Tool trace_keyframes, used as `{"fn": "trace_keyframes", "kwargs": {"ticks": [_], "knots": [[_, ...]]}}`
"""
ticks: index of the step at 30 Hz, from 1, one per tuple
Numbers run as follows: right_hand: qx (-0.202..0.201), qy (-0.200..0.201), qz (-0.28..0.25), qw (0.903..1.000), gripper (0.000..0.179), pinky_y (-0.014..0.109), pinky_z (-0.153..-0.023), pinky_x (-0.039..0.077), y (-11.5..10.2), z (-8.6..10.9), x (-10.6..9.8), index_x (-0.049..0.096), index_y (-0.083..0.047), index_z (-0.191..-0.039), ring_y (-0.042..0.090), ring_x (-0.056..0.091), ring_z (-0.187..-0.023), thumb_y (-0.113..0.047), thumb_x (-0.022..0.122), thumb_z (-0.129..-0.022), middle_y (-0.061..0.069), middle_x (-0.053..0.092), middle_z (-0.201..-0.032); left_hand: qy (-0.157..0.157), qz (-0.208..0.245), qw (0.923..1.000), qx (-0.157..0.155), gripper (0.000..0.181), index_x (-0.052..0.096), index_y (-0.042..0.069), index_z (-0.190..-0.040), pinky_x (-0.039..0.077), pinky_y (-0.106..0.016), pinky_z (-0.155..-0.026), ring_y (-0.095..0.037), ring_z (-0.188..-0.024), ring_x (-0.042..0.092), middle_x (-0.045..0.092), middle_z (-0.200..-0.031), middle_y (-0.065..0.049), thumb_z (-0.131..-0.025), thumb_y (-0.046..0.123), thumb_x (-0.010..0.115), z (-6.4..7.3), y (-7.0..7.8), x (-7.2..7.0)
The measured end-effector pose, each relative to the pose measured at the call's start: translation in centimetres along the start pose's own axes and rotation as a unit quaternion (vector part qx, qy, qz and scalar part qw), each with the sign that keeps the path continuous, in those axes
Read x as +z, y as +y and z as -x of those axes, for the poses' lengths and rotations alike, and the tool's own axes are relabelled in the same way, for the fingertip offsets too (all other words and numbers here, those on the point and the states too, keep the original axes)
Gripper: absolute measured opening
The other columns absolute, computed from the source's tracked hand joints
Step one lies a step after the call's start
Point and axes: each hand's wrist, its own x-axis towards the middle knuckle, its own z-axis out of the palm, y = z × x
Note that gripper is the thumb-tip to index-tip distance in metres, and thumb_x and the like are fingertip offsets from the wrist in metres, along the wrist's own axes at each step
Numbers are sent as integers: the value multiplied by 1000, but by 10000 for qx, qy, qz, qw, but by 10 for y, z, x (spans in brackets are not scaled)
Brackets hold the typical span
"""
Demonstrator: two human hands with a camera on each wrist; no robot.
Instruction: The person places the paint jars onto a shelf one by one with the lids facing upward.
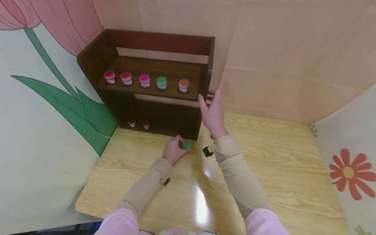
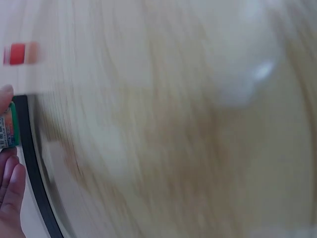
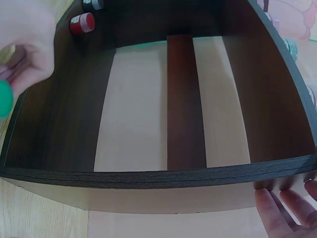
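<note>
A two-tier dark wooden shelf rack (image 1: pixel 164 67) stands at the back of the table. My left hand (image 1: pixel 174 150) pinches a small jar with a green lid (image 1: pixel 185 144) just before the rack's lower front edge. At the left wrist view's edge, the jar's printed label (image 2: pixel 7 130) shows between thumb and fingers. My right hand (image 1: pixel 213 112) holds the rack's right side panel, thumb by the front edge. In the right wrist view, fingers (image 3: pixel 271 210) touch that panel's outer face. Several jars, including a pink-lidded jar (image 1: pixel 145 81), line the upper shelf.
On the lower shelf sit a dark-lidded jar (image 1: pixel 132 123) and a red-lidded jar (image 1: pixel 146 124), towards the left. Another red-lidded jar (image 2: pixel 18 53) is on the table, mostly hidden by my right wrist in the head view. The wooden table (image 1: pixel 279 156) extends to the right.
</note>
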Motion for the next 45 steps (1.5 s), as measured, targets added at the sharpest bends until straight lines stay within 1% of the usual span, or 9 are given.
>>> {"fn": "trace_keyframes", "kwargs": {"ticks": [4, 7, 9, 16, 19, 26, 31, 38, 45], "knots": [[8, -5, -11, 10000, 38, 34, -87, 57, -1, 0, 0, 46, 0, -124, 27, 61, -111, -25, 63, -102, 18, 55, -124, 44, 3, 9997, -248, 40, 62, 8, -93, 55, -28, -67, -15, -77, 62, 64, -85, -1, -75, 24, 94, -3, -6, -14], [31, -9, -1, 10000, 38, 35, -87, 57, -2, 0, 0, 46, 0, -124, 27, 61, -111, -25, 63, -102, 18, 55, -124, 167, -59, 9992, -346, 39, 62, 7, -93, 55, -29, -68, -16, -78, 63, 64, -87, -2, -75, 21, 94, -7, -11, -23], [48, -3, -2, 10000, 37, 35, -88, 56, -2, 1, 0, 46, 0, -124, 27, 61, -110, -25, 63, -102, 18, 55, -124, 304, -110, 9989, -337, 39, 62, 8, -92, 55, -29, -69, -17, -79, 63, 64, -87, -3, -74, 19, 94, -11, -15, -30], [96, -32, -5, 9999, 38, 36, -88, 56, -1, 0, 0, 46, -1, -124, 27, 61, -111, -26, 63, -102, 17, 55, -124, 770, -237, 9967, -23, 39, 61, 6, -89, 56, -35, -70, -22, -78, 63, 66, -84, -6, -72, 14, 95, -23, -28, -52], [129, -46, -2, 9999, 38, 35, -88, 56, 0, 0, -1, 46, -1, -124, 26, 60, -111, -27, 63, -102, 16, 55, -124, 899, -399, 9951, -22, 39, 61, 5, -91, 56, -37, -70, -25, -78, 63, 66, -85, -9, -74, 15, 94, -29, -32, -60], [81, -15, -8, 10000, 39, 36, -88, 56, -2, 0, -1, 47, 0, -123, 27, 60, -110, -27, 64, -101, 18, 55, -123, 1255, -861, 9876, -392, 39, 59, 2, -95, 58, -43, -70, -32, -78, 68, 68, -86, -15, -78, 17, 91, -45, -38, -72], [16, 12, -68, 10000, 38, 36, -86, 57, -2, 0, 0, 47, 2, -122, 28, 61, -109, -25, 64, -101, 18, 55, -121, 1167, -949, 9858, -744, 37, 59, 1, -96, 59, -45, -73, -35, -81, 71, 70, -90, -18, -81, 18, 88, -54, -40, -78], [3, 19, -59, 10000, 37, 35, -86, 57, -1, 0, 0, 47, 2, -122, 28, 62, -109, -24, 64, -101, 18, 55, -121, 950, -1389, 9780, -1235, 39, 57, 3, -101, 60, -47, -64, -36, -75, 70, 69, -91, -21, -84, 26, 85, -63, -43, -83], [-28, 47, -28, 10000, 37, 34, -86, 57, -2, 0, -1, 48, 1, -122, 27, 63, -108, -24, 65, -101, 17, 55, -120, 664, -1628, 9713, -1602, 42, 59, 2, -105, 60, -47, -63, -39, -77, 70, 70, -95, -22, -86, 30, 83, -67, -41, -86]]}}
